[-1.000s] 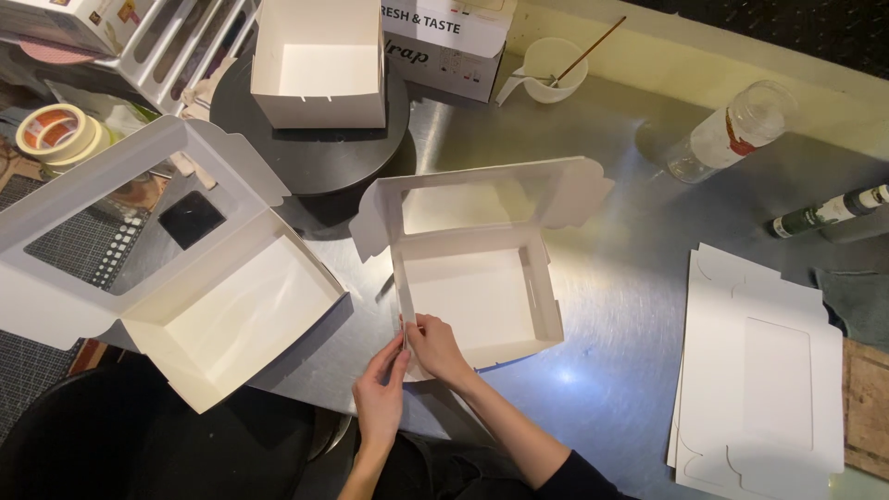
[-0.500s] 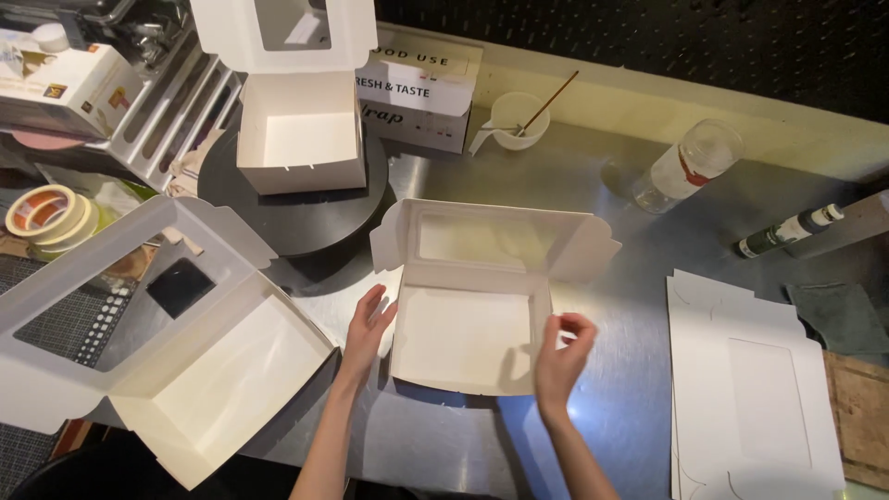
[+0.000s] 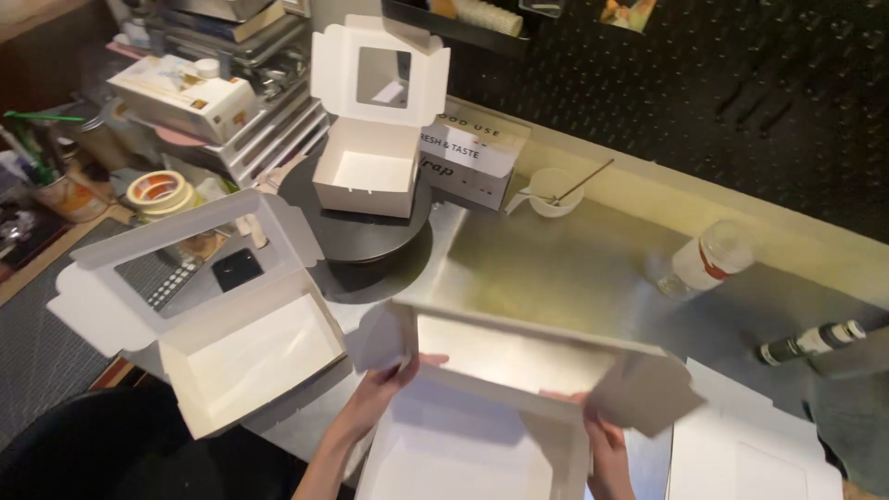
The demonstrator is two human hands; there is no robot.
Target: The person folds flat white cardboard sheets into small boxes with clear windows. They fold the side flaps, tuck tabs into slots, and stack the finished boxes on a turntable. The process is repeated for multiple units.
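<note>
White paperboard makes up the windowed box (image 3: 482,407) that both hands lift just above the steel tabletop (image 3: 565,259), its lid standing open toward the back and showing the tabletop through the clear window. The left hand (image 3: 384,389) has its grip pinched on the left wall near the hinge corner, thumb hooked over the rim; the right hand (image 3: 602,440) grasps the right wall beside the loose side flap (image 3: 644,393). Such a box looks very light, thin and easily creased, so it is best held by the folded corners and walls, not the film or flaps. A second open box (image 3: 231,343) lies to the left, a third box (image 3: 370,157) sits on a dark turntable (image 3: 370,245).
</note>
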